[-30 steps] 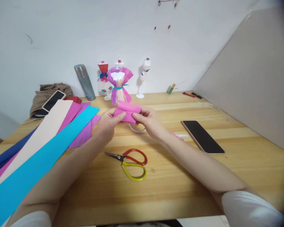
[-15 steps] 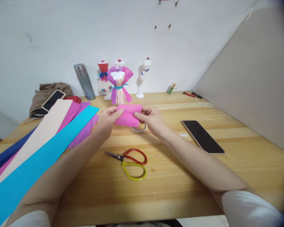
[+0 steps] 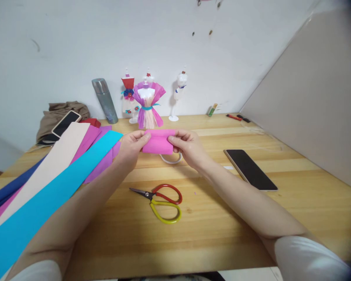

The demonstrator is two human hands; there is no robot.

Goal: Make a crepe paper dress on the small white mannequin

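L hand and R hand, pinching pink sheet at its L and R ends, thumbs on top; sheet held above tabletop, w/ a fold line running across it. White ring lies partly hidden below sheet. Scissors, w/ one red and one yellow handle, lie nearer the viewer, blades pointing L. Coloured strips (blue, cream, pink, purple, turquoise) at L, near L forearm; small phone at their far end, beside brown cloth. Bottle leans on wall; dressed forms stand behind sheet, bare-stemmed form to their R. Large phone lies flat, R of R hand.
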